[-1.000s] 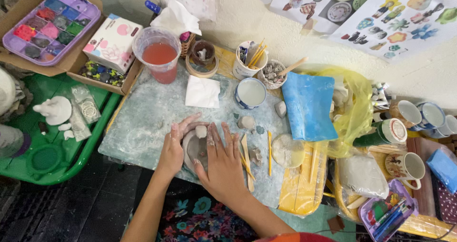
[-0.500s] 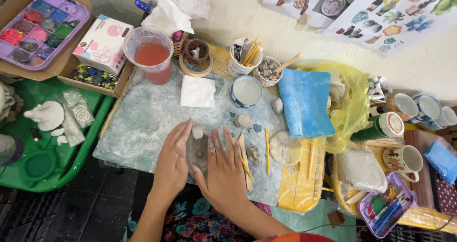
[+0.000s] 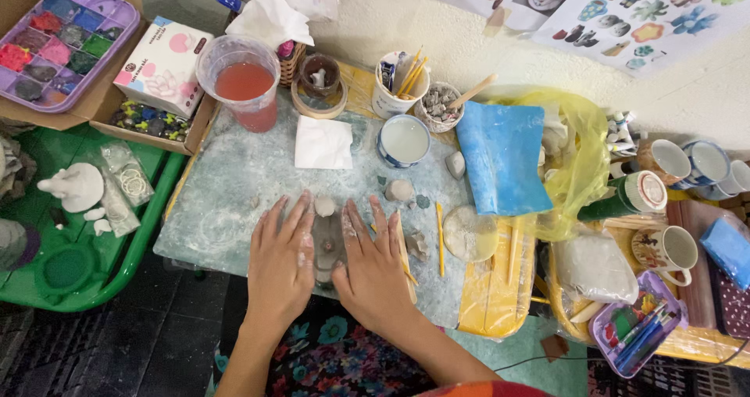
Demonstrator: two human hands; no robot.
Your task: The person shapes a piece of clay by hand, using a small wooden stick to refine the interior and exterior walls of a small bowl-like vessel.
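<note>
Grey clay slab (image 3: 328,244), flat, between floury hands (image 3: 281,264)

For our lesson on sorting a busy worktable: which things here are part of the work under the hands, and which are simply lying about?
In use:
- left hand and right hand, flat on either side of the grey clay piece
- small clay ball just above it
- mottled work board

Lying about:
- cup of red water
- white napkin
- blue cloth
- purple paint tray
- mugs
</note>
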